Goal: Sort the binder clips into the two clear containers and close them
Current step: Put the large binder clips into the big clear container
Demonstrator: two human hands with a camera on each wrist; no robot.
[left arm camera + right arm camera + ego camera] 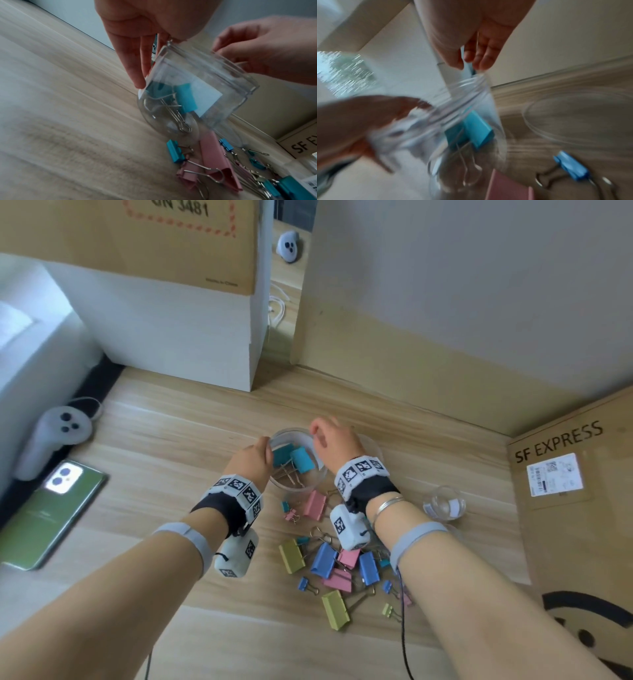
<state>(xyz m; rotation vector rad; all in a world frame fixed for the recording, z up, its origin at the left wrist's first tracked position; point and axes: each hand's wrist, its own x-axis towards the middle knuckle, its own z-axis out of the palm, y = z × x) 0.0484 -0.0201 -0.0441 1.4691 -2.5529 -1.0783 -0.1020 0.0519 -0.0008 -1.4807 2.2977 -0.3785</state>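
1. Left hand (251, 458): fingers extended down the outer wall of the clear container (297, 460), thumb at its rim; the hand holds the jar by its left side.
2. Right hand (334, 440): over the far right part of the rim, fingers bent downward, tips close together just at the mouth. Whether they pinch anything cannot be told; the wrist view is blurred.
3. Teal binder clips (294, 458): two large ones inside the container, below both sets of fingertips, wire handles pointing toward the base.
4. Loose binder clips (337, 563): pink, blue, yellow and teal, scattered on the wooden floor (171, 440) on the wrist side of both hands.
5. Second clear container (445, 503): on the floor, well to the right of the right hand.
6. Phone (51, 515) and white controller (56, 436): far left of the left hand.
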